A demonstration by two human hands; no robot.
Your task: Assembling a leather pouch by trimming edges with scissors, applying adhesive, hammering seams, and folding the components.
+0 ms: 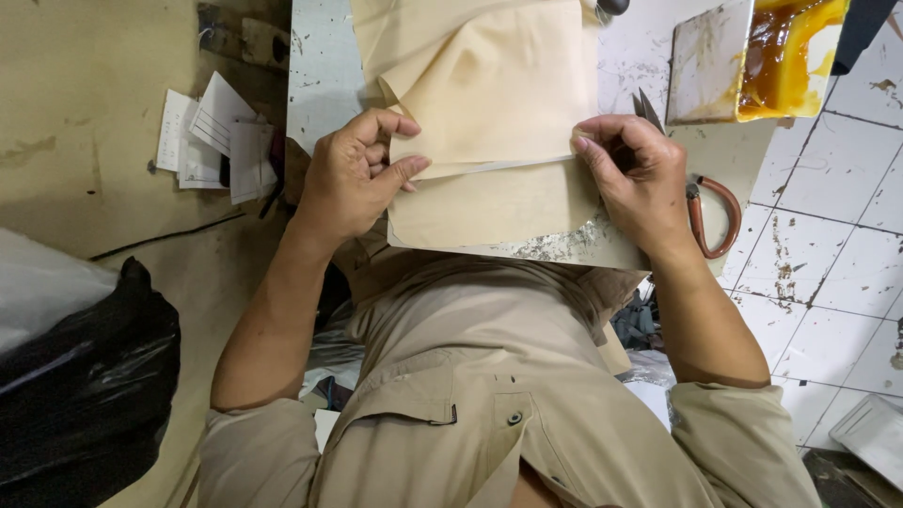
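Looking down through the head camera, I see both hands working one piece of cream fabric (489,94) on a worn, paint-flecked work board (324,66). The cloth runs away from me toward the far edge, and its near end is folded over so a crease lies left to right between my two hands; that crease is the long axis to watch.

My left hand (353,174) sits at the left end of the fold, thumb and forefinger pinched on the cloth's edge, the other fingers curled above it. My right hand (640,174) holds the right end, fingertips pressed down and pinching the fold there. Both hands are touching the cloth and about equally near to it, one at each end of the crease, with the flat lower layer lying just nearer me than the fingers.

Just right of my right hand, partly hidden behind it, lie scissors (705,212) with reddish-brown handles. Farther right and far, a tray of amber glue (781,56) stands on the white tiled surface (828,245). At far left some paper slips (212,136) lie, and a black plastic bag (85,395) sits near left.
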